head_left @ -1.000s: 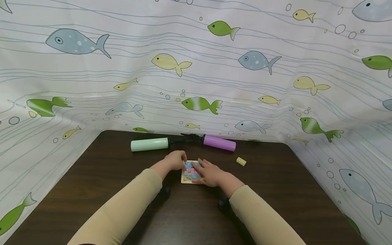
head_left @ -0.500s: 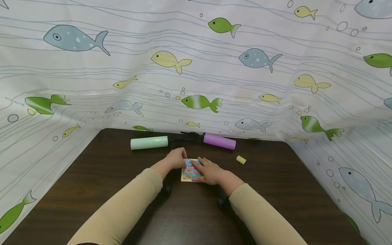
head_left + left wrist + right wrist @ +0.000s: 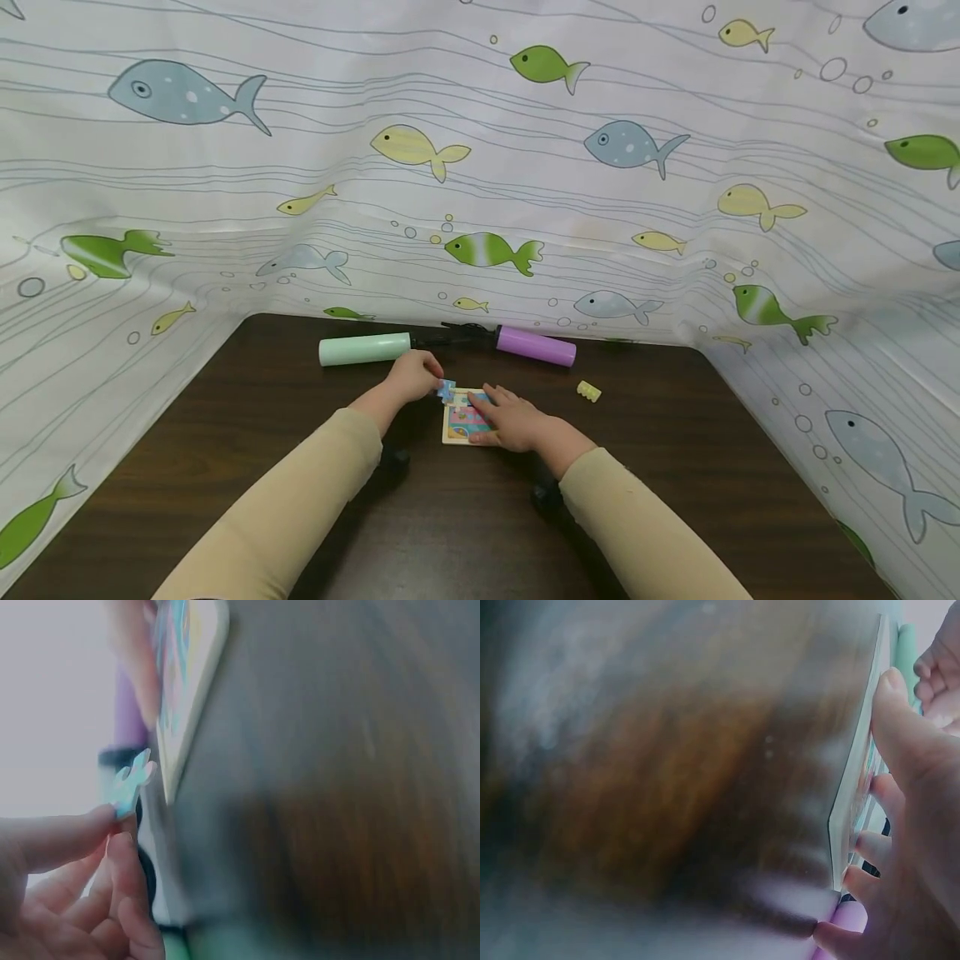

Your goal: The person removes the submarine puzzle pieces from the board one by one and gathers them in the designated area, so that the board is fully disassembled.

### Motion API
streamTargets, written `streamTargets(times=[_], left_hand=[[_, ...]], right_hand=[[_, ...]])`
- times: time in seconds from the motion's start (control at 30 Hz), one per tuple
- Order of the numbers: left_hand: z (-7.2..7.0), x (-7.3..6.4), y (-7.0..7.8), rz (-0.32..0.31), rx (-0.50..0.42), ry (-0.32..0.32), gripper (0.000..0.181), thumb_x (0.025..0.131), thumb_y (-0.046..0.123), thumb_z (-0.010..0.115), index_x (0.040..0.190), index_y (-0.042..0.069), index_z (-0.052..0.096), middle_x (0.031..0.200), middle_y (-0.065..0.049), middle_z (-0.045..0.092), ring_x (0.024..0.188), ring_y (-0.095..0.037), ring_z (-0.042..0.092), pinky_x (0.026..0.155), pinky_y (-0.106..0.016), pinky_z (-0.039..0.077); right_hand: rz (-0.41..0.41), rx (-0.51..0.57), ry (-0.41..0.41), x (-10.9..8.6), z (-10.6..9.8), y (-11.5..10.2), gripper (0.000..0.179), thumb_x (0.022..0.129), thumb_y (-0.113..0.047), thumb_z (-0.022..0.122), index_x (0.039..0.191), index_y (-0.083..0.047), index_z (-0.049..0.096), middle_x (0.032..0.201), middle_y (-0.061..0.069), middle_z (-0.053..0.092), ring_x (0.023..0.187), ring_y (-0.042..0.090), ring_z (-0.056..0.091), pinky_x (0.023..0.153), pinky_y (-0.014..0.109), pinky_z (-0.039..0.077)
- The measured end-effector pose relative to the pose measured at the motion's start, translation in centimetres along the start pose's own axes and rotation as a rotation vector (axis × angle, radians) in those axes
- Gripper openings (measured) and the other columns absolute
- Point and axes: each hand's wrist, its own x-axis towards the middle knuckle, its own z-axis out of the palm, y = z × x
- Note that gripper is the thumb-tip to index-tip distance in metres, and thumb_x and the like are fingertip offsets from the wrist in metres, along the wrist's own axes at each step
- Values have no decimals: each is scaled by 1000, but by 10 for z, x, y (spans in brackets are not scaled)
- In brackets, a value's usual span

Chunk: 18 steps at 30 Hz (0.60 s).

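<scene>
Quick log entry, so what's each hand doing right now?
Left hand: pinching a light-blue puzzle piece.
Right hand: open, resting on the puzzle board.

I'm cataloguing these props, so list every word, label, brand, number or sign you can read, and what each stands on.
No text can be read in any view.
Puzzle board: print too small and blurred, partly covered by the right hand.
Puzzle piece in the left hand: nothing legible.
Green cylinder, purple cylinder: nothing legible.
Fish-print sheet: pictures only.
</scene>
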Motion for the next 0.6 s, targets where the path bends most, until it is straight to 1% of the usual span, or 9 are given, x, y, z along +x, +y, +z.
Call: streamTargets(times=[0.1,0.23,0.3,0.47,0.6], left_hand=[[-18,-3,-11,-23,-3,13,7,87,5,73,91,0,69,84,-10,65,74,-21,62,66,-34,51],[-49,-9,-29,-30,-15,25,10,88,6,71,92,-3,71,87,-12,67,77,-23,65,68,-36,51],[-65,-14,-40,-33,-13,33,11,88,7,71,93,-3,72,88,-13,67,77,-23,66,69,-36,51],[-99,-29,-73,-73,14,57,13,89,10,71,95,-2,72,89,-12,68,77,-22,65,70,-37,50],[-120,-44,-95,-129,-8,50,14,89,10,70,96,-2,72,93,-15,67,80,-26,65,77,-44,51]], right_hand=[[3,-1,-5,0,0,-1,78,95,-61,49,159,-27,19,164,10,9,148,32,10,113,55,20],[1,-3,-3,-1,1,-1,79,95,-60,50,159,-26,19,164,10,10,148,32,10,112,56,20],[-1,-7,2,-1,1,-1,79,95,-60,50,159,-26,19,164,11,10,148,33,10,112,57,20],[-3,-13,8,-1,1,-1,78,95,-60,50,159,-26,20,164,11,10,148,33,11,112,57,21],[-5,-5,8,-3,0,-3,78,95,-59,51,159,-25,21,163,11,11,148,33,11,112,57,21]])
